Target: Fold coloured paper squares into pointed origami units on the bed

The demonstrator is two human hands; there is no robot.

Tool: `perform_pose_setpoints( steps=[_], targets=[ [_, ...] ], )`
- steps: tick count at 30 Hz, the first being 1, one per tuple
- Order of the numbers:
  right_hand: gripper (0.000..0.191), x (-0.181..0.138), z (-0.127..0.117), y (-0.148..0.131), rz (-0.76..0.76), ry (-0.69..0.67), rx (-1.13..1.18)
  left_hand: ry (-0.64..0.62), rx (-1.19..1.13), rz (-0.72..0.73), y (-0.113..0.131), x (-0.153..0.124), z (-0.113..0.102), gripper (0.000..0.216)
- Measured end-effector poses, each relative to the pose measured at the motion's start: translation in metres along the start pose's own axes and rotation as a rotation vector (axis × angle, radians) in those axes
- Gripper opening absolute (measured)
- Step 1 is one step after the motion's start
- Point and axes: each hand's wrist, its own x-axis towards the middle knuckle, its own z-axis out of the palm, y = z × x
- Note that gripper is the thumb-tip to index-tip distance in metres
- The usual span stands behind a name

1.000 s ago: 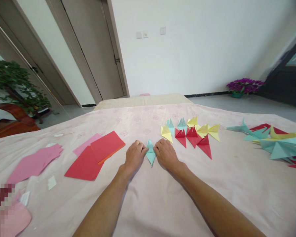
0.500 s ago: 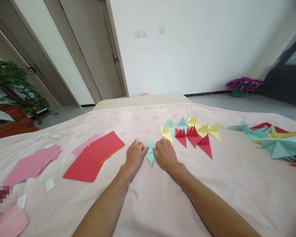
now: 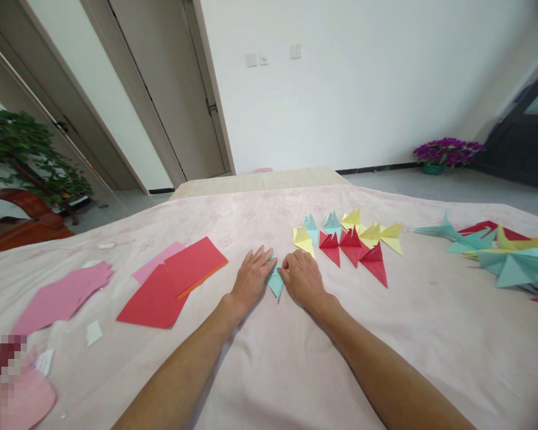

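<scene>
A small folded piece of light blue origami paper (image 3: 275, 284) lies on the cloth between my hands, its narrow point toward me. My left hand (image 3: 252, 276) rests flat at its left side with the fingers stretched out, the fingertips over its upper left edge. Curled at the right edge of the paper is my right hand (image 3: 303, 273), thumb and forefinger pinched together on that edge. Just beyond it stand several small folded paper cranes, among them a red one (image 3: 373, 264), a yellow one (image 3: 303, 239) and a blue one (image 3: 332, 223).
Red paper sheets (image 3: 152, 301) and pink paper sheets (image 3: 65, 295) lie on the left. A pile of finished paper cranes (image 3: 513, 267) sits at the far right. The pink tablecloth (image 3: 269, 370) has paper scraps (image 3: 94, 332) on its left part.
My left hand has opened from a curled grip and its fingers now lie stretched over the blue paper's left edge. My right hand stays curled at the right edge.
</scene>
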Motion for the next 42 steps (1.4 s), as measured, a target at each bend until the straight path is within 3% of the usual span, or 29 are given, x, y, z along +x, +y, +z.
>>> perform_pose_setpoints(
  steps=[6, 15, 17, 22, 25, 29, 35, 37, 39, 42],
  targets=[
    [0.019, -0.001, 0.002, 0.004, 0.121, -0.014, 0.057, -0.113, 0.002, -0.007, -0.007, 0.004, -0.005, 0.044],
    [0.020, -0.004, -0.001, 0.006, 0.159, -0.013, 0.078, -0.353, 0.245, 0.011, -0.026, 0.024, -0.016, 0.058],
    [0.019, -0.004, -0.001, 0.008, 0.172, -0.013, 0.096, -0.345, 0.324, 0.088, -0.026, 0.033, -0.021, 0.059],
    [0.017, -0.003, -0.002, 0.012, 0.212, 0.007, 0.199, -0.348, 0.308, 0.461, -0.019, 0.059, -0.037, 0.051],
    [0.013, -0.001, -0.002, 0.016, 0.278, 0.032, 0.284, -0.408, 0.204, 0.538, -0.016, 0.070, -0.045, 0.043],
    [0.009, 0.001, -0.001, 0.021, 0.317, 0.042, 0.348, -0.485, 0.081, 0.453, -0.015, 0.076, -0.052, 0.038],
    [0.027, 0.001, 0.006, 0.029, 0.343, 0.102, 0.532, -0.562, -0.083, 0.301, -0.025, 0.065, -0.051, 0.021],
    [0.030, 0.001, 0.010, 0.032, 0.359, 0.133, 0.611, -0.537, -0.230, 0.184, -0.030, 0.054, -0.047, 0.022],
    [0.031, 0.002, 0.014, 0.035, 0.372, 0.148, 0.660, -0.494, -0.442, -0.028, -0.033, 0.040, -0.042, 0.023],
    [0.033, 0.003, 0.015, 0.036, 0.384, 0.169, 0.742, -0.365, -0.496, -0.156, -0.032, 0.021, -0.032, 0.018]
  ],
)
